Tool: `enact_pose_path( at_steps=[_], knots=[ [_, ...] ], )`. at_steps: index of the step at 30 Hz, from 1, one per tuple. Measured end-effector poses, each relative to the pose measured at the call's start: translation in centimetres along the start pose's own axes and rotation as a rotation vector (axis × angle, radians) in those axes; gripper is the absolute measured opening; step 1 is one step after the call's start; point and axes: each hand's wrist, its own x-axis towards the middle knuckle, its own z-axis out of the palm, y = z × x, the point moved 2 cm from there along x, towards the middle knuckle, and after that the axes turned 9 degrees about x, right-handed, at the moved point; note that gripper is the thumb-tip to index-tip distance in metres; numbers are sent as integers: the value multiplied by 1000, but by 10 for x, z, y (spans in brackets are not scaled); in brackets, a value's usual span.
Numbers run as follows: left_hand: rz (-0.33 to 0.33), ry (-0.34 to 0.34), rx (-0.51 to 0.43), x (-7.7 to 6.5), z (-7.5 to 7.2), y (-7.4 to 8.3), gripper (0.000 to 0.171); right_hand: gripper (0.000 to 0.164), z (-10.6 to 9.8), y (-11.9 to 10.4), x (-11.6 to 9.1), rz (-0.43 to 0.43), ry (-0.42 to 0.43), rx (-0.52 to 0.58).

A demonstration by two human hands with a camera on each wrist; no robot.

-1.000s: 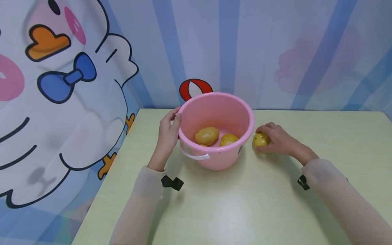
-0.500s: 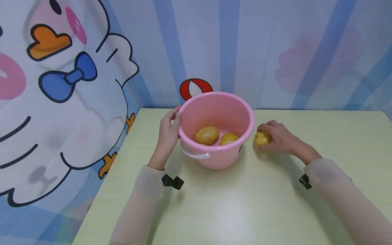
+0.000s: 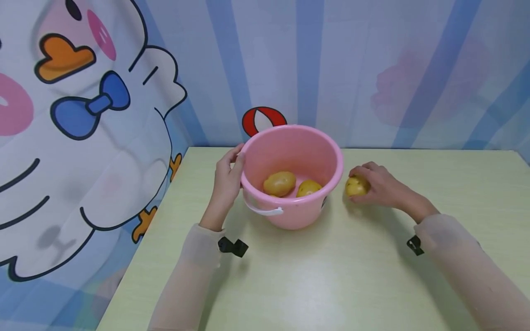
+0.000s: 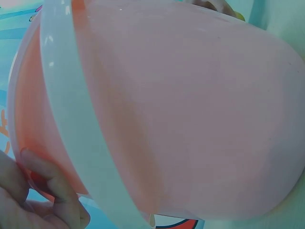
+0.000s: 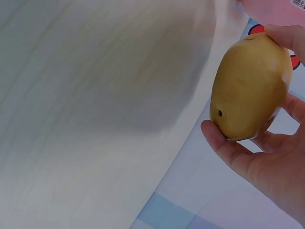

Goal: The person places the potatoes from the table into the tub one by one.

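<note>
My left hand [image 3: 227,181] grips the left rim of a pink bucket [image 3: 296,216], thumb at the rim, as the left wrist view also shows. Inside the bucket lie an oval potato [image 3: 279,184] and a second potato [image 3: 308,188]; a sliver of another shows at the near rim. To the right of the bucket, my right hand [image 3: 383,187] holds a yellow-brown potato [image 3: 357,185] between thumb and fingers. In the right wrist view that potato [image 5: 251,86] has a small dark spot near one end.
The bucket's white handle [image 3: 265,210] hangs down at its front left. The pale wooden table [image 3: 314,280] runs back to a blue striped backdrop [image 3: 352,69]. A cartoon duck print [image 3: 99,174] covers the left side.
My right hand has shifted slightly to the right with the potato, away from the bucket. The left hand and the bucket stay in place.
</note>
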Motion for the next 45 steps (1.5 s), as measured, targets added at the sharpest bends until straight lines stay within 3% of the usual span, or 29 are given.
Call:
enact_pose_path(
  at_steps=[7, 20, 29, 45],
  knots=[
    [3, -1, -1, 0, 1, 0, 47, 53, -7, -3, -2, 9, 2, 10],
    [1, -8, -20, 0, 0, -2, 48, 51, -23, -18, -6, -69, 19, -12],
    [-3, -9, -27, 0, 0, -2, 47, 50, -39, -29, -8, -94, 80, -15],
    [7, 2, -11, 1, 1, -3, 49, 55, -71, -52, -12, -54, 119, 39]
  ],
)
